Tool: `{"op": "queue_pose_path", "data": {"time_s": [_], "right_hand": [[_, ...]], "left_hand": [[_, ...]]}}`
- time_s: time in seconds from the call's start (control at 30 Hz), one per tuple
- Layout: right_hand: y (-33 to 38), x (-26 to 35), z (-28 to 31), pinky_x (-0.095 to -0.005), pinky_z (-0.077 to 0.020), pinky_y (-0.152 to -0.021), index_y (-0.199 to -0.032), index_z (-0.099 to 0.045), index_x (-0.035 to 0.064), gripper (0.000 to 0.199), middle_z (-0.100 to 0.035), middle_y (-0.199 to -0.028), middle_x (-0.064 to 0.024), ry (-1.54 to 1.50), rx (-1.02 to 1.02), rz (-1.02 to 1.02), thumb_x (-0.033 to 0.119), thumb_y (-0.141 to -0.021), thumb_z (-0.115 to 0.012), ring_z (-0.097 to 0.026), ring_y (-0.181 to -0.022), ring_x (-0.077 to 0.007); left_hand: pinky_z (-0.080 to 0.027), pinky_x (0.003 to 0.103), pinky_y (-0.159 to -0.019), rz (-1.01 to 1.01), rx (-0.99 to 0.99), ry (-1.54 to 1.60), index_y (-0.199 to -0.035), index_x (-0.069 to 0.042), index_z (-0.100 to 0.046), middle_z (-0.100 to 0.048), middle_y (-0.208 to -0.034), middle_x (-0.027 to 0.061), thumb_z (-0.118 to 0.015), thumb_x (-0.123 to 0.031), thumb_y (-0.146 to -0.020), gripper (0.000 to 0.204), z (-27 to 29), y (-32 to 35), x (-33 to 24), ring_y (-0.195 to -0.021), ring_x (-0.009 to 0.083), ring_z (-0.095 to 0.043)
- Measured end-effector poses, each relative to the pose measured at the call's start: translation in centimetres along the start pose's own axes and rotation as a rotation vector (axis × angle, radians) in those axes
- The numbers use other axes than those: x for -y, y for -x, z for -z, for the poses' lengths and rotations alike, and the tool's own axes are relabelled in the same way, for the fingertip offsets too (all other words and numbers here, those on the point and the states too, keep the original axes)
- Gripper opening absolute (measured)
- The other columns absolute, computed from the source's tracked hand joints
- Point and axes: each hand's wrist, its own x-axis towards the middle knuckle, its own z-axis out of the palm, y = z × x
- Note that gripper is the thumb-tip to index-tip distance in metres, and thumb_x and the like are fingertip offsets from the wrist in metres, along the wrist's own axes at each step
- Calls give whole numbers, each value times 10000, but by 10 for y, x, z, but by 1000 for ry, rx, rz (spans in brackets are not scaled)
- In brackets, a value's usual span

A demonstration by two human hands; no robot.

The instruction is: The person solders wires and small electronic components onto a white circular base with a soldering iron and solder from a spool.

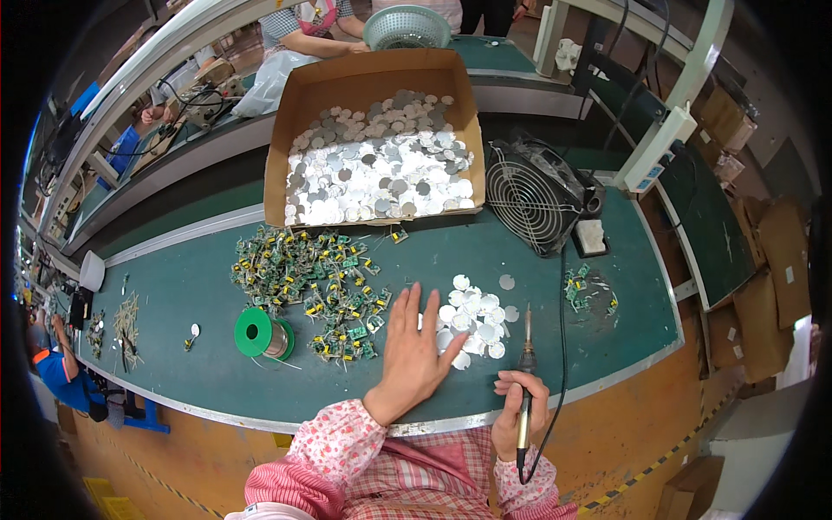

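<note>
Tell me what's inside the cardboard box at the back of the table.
The cardboard box holds many round discs, white to grey. They hide its bottom, so anything beneath them cannot be seen.

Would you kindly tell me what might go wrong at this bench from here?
If hot, the soldering iron in the right hand might burn the left hand, spread nearby. The loose pile of white discs beside the left hand could scatter if bumped. The black cord, running over the table, might snag if the soldering iron moves.
</note>
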Motion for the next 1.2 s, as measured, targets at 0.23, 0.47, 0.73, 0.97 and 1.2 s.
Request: {"op": "queue_pose_path", "data": {"time_s": [0.23,0.47,0.73,0.97,1.2], "right_hand": [[2,-1,-4,-261,-517,-647,-1033,-536,-15,141,-622,-922,-127,6,12,-15,87,-952,-483,-622,-739,-161],[-3,2,-3,-286,-497,-617,-1005,-573,-6,113,-615,-853,-127,82,20,-7,51,-926,-514,-622,-717,-206],[9,20,-19,-301,-481,-672,-999,-579,15,101,-622,-879,-124,187,262,79,55,-921,-529,-621,-775,-221],[14,56,-46,-308,-474,-636,-973,-619,45,119,-595,-829,-110,197,352,140,35,-855,-605,-600,-725,-229],[-12,111,-132,-331,-444,-533,-951,-671,129,262,-481,-725,-50,285,435,547,170,-708,-762,-534,-638,-209]], "left_hand": [[-280,487,-1068,-169,113,257,-1311,32,-411,-353,-1382,263,-595,-276,-880,561,-5,14,-26,-1288,437,-327],[-382,414,-893,-70,-115,23,-1158,-53,-561,-514,-1169,143,-686,-119,-759,423,46,53,2,-1083,323,-485],[-362,363,-743,-108,-152,-129,-959,-93,-608,-583,-949,41,-727,-123,-713,275,69,82,41,-862,230,-533],[-380,366,-777,2,-494,-33,-986,-94,-572,-551,-982,76,-815,-138,-627,436,100,115,65,-917,234,-522],[-398,416,-892,242,-454,-5,-1206,-64,-515,-528,-1170,132,-850,-199,-591,714,163,80,137,-1111,306,-495]]}}
